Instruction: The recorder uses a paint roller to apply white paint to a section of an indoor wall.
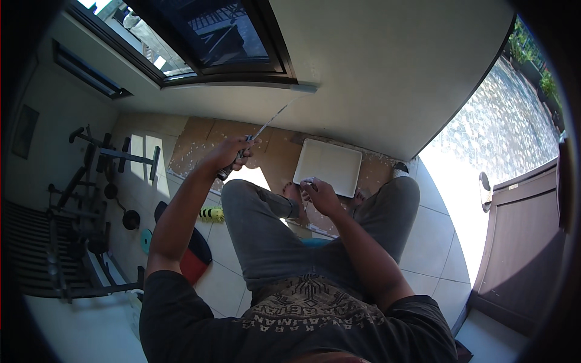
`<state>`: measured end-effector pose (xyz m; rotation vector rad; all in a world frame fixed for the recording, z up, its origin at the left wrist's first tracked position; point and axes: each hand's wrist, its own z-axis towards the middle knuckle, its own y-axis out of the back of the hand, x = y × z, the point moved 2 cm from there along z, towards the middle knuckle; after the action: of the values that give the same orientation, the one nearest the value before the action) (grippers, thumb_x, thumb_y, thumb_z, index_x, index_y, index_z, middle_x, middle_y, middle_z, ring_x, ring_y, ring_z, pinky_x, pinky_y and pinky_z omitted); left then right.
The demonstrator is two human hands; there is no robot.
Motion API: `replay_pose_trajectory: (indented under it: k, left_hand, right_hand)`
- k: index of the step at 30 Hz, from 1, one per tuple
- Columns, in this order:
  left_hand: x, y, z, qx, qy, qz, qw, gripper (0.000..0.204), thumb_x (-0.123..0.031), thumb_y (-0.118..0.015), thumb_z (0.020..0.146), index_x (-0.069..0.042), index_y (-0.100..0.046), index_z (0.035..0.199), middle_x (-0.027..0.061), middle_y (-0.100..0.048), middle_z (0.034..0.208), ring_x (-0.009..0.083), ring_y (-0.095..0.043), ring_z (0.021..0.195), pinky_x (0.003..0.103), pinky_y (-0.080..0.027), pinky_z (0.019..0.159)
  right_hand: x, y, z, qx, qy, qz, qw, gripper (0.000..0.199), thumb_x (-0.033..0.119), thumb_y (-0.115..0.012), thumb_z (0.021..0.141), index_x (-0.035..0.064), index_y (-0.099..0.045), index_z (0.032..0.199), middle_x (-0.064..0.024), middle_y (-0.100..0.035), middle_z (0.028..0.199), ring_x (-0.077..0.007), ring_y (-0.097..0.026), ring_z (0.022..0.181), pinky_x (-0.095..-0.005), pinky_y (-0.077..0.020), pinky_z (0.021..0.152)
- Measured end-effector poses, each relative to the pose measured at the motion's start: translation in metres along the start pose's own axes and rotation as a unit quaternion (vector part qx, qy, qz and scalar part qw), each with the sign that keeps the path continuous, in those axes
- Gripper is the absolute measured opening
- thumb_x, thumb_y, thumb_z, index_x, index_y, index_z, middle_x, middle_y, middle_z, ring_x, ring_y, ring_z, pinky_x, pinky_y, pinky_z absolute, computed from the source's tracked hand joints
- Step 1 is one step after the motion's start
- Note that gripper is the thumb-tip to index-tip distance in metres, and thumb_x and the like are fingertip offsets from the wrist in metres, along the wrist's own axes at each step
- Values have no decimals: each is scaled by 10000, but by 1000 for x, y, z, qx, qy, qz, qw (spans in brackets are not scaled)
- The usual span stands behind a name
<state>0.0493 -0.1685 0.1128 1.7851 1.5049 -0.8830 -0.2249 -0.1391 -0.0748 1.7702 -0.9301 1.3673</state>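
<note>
A paint roller is gripped in the left hand, with the fingers wrapped about its handle; the handle's butt is left jutting below the fist, and the thin rod is angled up and rightward to the roller head, which is held at the wall by the lower right corner of the window frame; whether the wall is pressed or only neared cannot be told.

The right hand is held between the knees, just beside the lower edge of a pale tray, its fingers curled; something whitish is seen at the fingertips, but whether it is a held thing or paint cannot be made out; much of the handle is covered by the left fingers, the rod is nearly lost against the wall near the head, and the feet are partly hidden by the legs and tray.

The head is bordered on the left by the window frame, while a broad plain stretch of wall is spread to its right, ended by a curved edge against the sunlit ground; the tray is set on spotted cardboard along the wall's foot; the left knee is placed just below the roller's handle.
</note>
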Motion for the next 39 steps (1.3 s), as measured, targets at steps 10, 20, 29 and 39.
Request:
replay_pose_trajectory:
  k: [10, 20, 29, 39]
  left_hand:
    - [-64, -7, -101, -23, -101, -7, 995, 399, -213, -501, 1034, -3, -506, 1373, -32, -443, 727, 15, -416, 485, 184, -333, 385]
    - [-115, -5, -168, -45, -184, -7, 982, 418, -229, -494, 1039, 2, -495, 1386, -27, -438, 737, 6, -404, 464, 167, -337, 369]
    - [-183, 8, -218, -37, -246, -14, 968, 441, -213, -473, 1049, -23, -455, 1447, -42, -405, 751, -4, -357, 477, 149, -337, 358]
    - [-265, 18, -249, -35, -358, 28, 933, 449, -201, -467, 1056, 26, -432, 1442, -28, -450, 751, 3, -392, 472, 150, -368, 345]
  right_hand:
    - [7, -11, 2, 29, 18, 3, 999, 409, 335, -565, 997, -22, -648, 1179, -150, -726, 895, -204, -718, 749, -331, -546, 733]
    - [-3, -16, -2, 35, -2, -13, 999, 400, 308, -575, 1013, -47, -627, 1189, -138, -718, 892, -188, -706, 765, -329, -565, 713]
    - [-3, -19, -5, 33, 17, -31, 999, 389, 296, -573, 1005, -41, -638, 1188, -159, -730, 884, -210, -723, 774, -331, -570, 710]
    - [7, -18, -9, 32, 8, -43, 999, 406, 319, -577, 995, -37, -646, 1178, -156, -731, 894, -212, -723, 769, -334, -568, 712]
